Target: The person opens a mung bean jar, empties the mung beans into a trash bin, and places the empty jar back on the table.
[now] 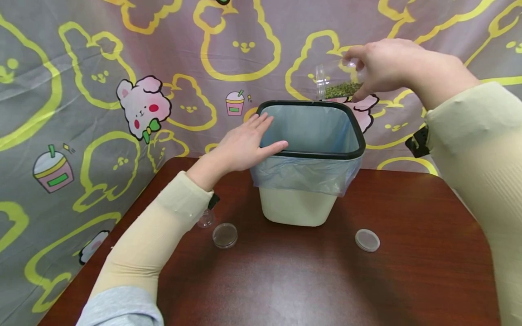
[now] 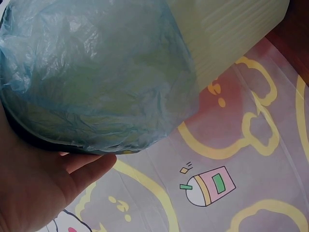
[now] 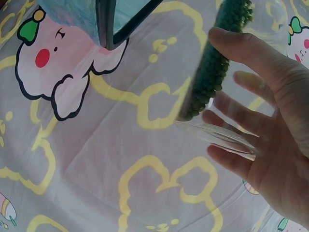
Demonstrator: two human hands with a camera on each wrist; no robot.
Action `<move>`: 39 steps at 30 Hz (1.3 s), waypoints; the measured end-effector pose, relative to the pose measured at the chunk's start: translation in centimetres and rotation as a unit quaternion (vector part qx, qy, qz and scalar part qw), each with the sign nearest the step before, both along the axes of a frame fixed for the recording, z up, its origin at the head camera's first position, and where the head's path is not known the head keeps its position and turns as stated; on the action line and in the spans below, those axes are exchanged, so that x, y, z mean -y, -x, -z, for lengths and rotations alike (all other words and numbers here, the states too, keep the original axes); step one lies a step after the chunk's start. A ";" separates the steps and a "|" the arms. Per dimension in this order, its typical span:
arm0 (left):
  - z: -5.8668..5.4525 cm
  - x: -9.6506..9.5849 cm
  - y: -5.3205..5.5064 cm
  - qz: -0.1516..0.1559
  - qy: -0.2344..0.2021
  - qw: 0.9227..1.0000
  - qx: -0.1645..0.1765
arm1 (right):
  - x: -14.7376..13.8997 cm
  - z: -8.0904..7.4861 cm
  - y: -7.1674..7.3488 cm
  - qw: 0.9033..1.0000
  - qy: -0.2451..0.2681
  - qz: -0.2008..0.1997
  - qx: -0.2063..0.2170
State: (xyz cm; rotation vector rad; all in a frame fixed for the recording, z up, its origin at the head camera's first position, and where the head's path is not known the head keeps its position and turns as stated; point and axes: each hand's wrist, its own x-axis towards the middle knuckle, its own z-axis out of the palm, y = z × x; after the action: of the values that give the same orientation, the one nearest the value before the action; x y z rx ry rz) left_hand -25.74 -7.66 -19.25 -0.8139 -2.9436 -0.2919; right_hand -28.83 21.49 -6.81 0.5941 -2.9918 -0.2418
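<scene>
A cream waste bin point(image 1: 299, 206) with a black rim stands upright on the table, lined with a translucent blue bag point(image 1: 306, 174) folded over the rim. My left hand point(image 1: 244, 142) rests at the rim's left side with its fingers straight. Above the bin's back right corner, my right hand point(image 1: 391, 63) grips a clear plastic jar point(image 1: 320, 79) tipped on its side, mouth to the left. Small green beans point(image 1: 343, 89) lie along the jar's lower wall. In the right wrist view, the thumb and fingers curl round the jar point(image 3: 227, 137).
A clear round lid point(image 1: 225, 235) lies on the brown table point(image 1: 293, 280) left of the bin, with another small clear piece point(image 1: 206, 219) beside it. A whitish round lid point(image 1: 367, 240) lies to the right. A patterned cloth point(image 1: 183, 54) hangs close behind the bin.
</scene>
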 end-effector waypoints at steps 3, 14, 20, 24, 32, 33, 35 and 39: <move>0.0 0.0 0.0 -0.001 0.002 1.000 0.001 | 0.0 0.1 0.0 1.000 0.001 0.001 0.004; -0.1 0.0 0.1 0.001 0.000 1.000 0.003 | -0.1 0.0 0.0 1.000 -0.006 -0.004 0.000; 0.0 0.0 0.2 0.001 0.003 1.000 0.001 | -0.2 0.0 0.0 1.000 -0.008 -0.001 0.000; 0.0 0.0 0.2 0.003 0.004 1.000 0.000 | -0.1 -0.2 -0.1 1.000 0.000 -0.004 -0.011; 0.0 0.1 0.2 0.001 0.003 1.000 0.001 | 0.3 -0.3 -0.1 1.000 -0.014 0.009 0.021; 0.0 0.0 0.2 0.002 0.003 1.000 0.002 | 0.2 -0.3 0.0 1.000 -0.016 0.007 0.019; 0.0 0.0 0.2 0.002 0.003 1.000 0.003 | 0.2 -0.3 0.0 1.000 -0.017 0.005 0.017; 0.0 0.0 0.2 0.002 0.004 1.000 0.003 | 0.0 -0.1 0.2 1.000 -0.014 0.006 0.019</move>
State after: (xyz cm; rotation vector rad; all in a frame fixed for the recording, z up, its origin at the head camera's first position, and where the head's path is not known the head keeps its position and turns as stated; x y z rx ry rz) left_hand -25.94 -7.67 -19.25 -0.8203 -2.9505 -0.2846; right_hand -29.00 21.53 -6.73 0.5897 -3.0337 -0.2757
